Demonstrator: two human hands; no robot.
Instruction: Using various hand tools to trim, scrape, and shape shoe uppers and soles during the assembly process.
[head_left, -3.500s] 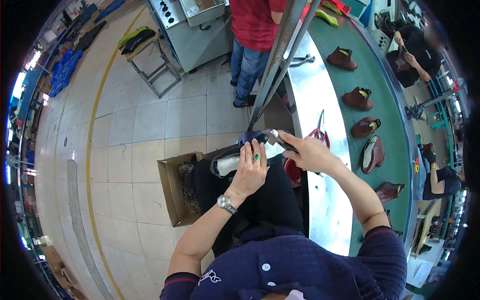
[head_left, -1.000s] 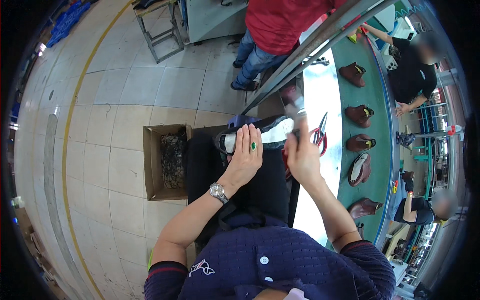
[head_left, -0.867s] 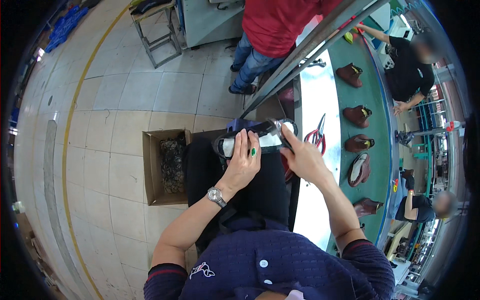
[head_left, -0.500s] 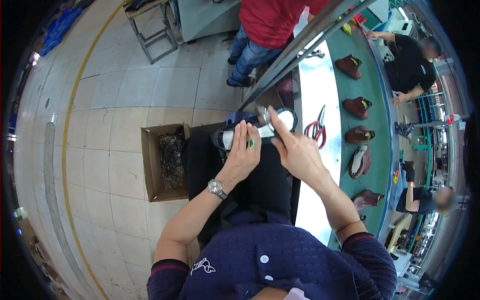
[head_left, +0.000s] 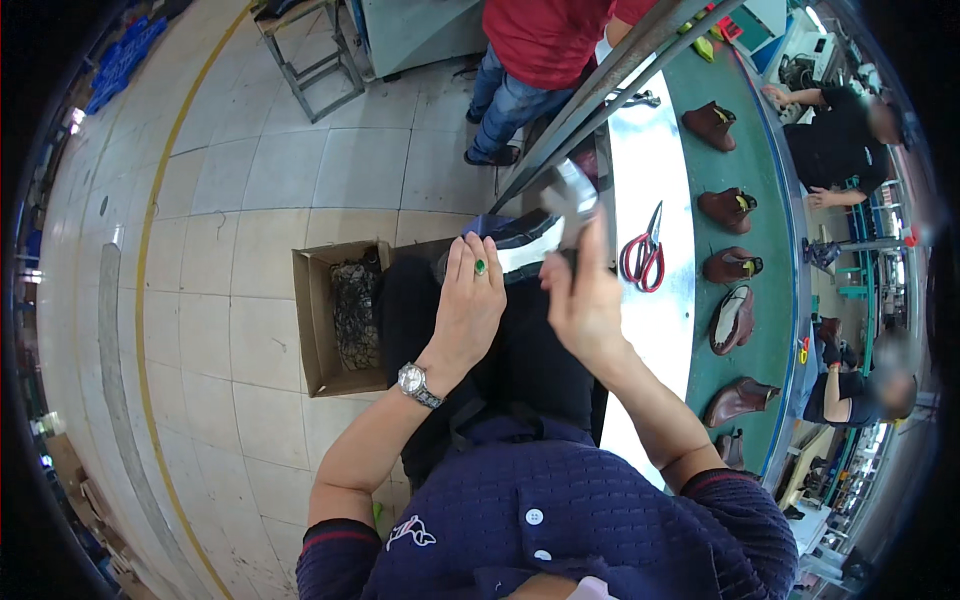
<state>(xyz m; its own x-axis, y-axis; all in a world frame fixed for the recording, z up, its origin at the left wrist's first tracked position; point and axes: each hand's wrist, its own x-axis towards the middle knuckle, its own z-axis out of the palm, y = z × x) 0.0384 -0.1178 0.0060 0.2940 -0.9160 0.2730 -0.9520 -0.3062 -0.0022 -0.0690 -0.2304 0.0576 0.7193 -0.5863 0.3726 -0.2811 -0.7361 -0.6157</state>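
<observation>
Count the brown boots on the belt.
6, far to near: first boot, second boot, third boot, fourth boot, fifth boot, partly visible sixth boot near your right sleeve. More may be hidden.

1 white emblem on the navy shirt, no legible words or numbers in view

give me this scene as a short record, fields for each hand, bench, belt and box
left hand: touching a dark shoe, white underside showing
right hand: gripping a hammer-like metal tool, head blurred
bench: red-handled scissors lying on it
belt: green, with a row of brown shoes
box: cardboard, open, dark tangled material inside
</observation>
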